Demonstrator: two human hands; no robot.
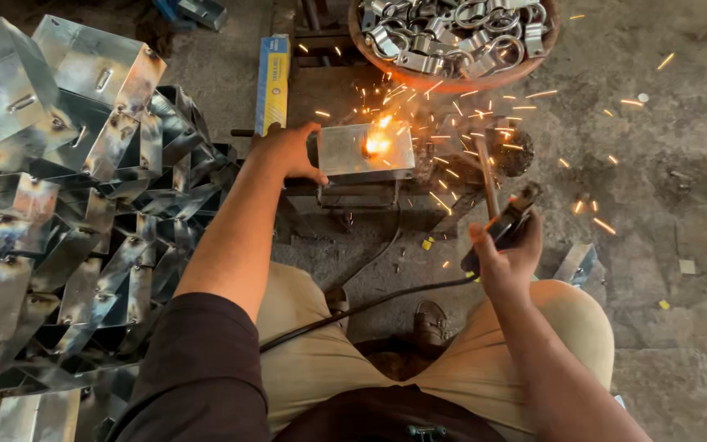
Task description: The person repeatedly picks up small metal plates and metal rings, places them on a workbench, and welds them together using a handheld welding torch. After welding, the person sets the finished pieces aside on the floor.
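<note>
right hand (507, 255): fingers clamped round electrode holder (502, 229), cable (353, 315) trailing | left hand (288, 153): fingers pressed to metal box (365, 151) on jig (362, 196) | step, judged: tack weld, arc (377, 144) sparking | next likely needs: steady rod (486, 176) | beyond: bowl (452, 82) of clamps; left: box stack (67, 205)

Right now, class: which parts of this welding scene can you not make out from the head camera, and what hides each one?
- Weld spot on the metal box: hidden by glare and sparks.
- Electrode tip, run from the holder in the right hand: lost in the glare.
- Left hand fingers: partly behind the box's edge.
- Basin of metal clamps: cut off by the top edge.
- Stack of sheet-metal boxes: cut off by the left edge.
</note>
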